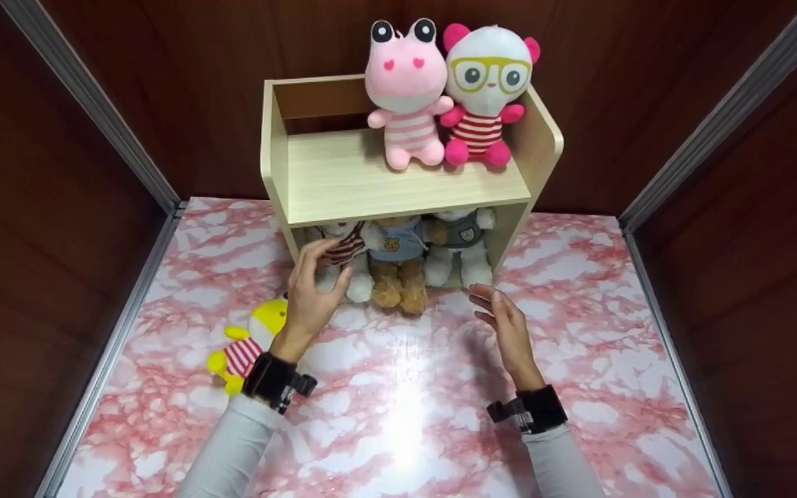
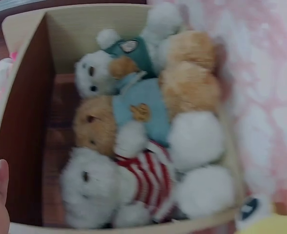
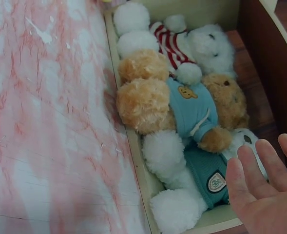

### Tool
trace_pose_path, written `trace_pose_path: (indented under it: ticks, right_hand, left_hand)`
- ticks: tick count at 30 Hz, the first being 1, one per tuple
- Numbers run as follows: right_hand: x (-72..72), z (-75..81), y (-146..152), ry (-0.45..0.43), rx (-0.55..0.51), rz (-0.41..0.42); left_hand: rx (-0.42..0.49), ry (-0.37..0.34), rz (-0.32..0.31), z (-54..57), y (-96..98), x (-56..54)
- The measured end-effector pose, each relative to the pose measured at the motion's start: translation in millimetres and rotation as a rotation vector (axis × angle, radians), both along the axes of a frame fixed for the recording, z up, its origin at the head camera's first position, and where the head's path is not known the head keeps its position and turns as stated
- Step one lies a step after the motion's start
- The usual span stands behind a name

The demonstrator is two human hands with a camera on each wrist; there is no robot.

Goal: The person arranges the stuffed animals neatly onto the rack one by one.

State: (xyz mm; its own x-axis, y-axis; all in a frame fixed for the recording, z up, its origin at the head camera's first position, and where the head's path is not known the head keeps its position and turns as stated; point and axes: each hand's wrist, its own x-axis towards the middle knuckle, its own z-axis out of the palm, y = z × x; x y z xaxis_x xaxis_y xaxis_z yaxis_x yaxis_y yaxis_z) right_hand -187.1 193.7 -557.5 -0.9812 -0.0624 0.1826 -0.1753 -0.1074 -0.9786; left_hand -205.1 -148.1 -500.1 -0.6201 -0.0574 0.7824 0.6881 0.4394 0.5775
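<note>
My left hand point(image 1: 314, 294) hovers before the lower left of a wooden shelf point(image 1: 398, 187), fingers spread and holding nothing. My right hand point(image 1: 506, 328) is in front of the lower right side, its fingers fairly straight and bare. Three plush bears sit side by side in the lower compartment: a white one in red stripes point(image 2: 150, 180), a brown one in a blue hoodie point(image 3: 189, 105), and a white one in a green-grey top point(image 3: 206, 178). Partly behind my left wrist, a yellow plush toy point(image 1: 243, 356) with a striped body lies on the table.
On the upper board sit a pink plush toy with big eyes point(image 1: 409, 90) and a panda plush with yellow glasses point(image 1: 488, 90). The tabletop point(image 1: 578, 290) is pink-and-white marbled. Dark wooden panels point(image 1: 751, 263) wall in the back and both sides.
</note>
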Motion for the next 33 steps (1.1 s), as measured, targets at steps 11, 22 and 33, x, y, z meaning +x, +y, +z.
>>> trace_pose_path:
  ticks: [11,22,33]
  right_hand:
    - [-0.5,-1.0,0.6,0.000,-0.019,-0.009]
    - [0.7,-0.3,0.2,-0.007,0.000,-0.011]
    - [-0.1,-1.6,0.4,-0.008,0.002,-0.018]
  left_hand:
    - [-0.102,-0.115,0.066,-38.2,-35.3,18.3]
    - [-0.170,-0.443,0.202,-55.0,-86.5,33.0]
    - [-0.300,-0.784,0.208,-63.6,-130.8,29.4]
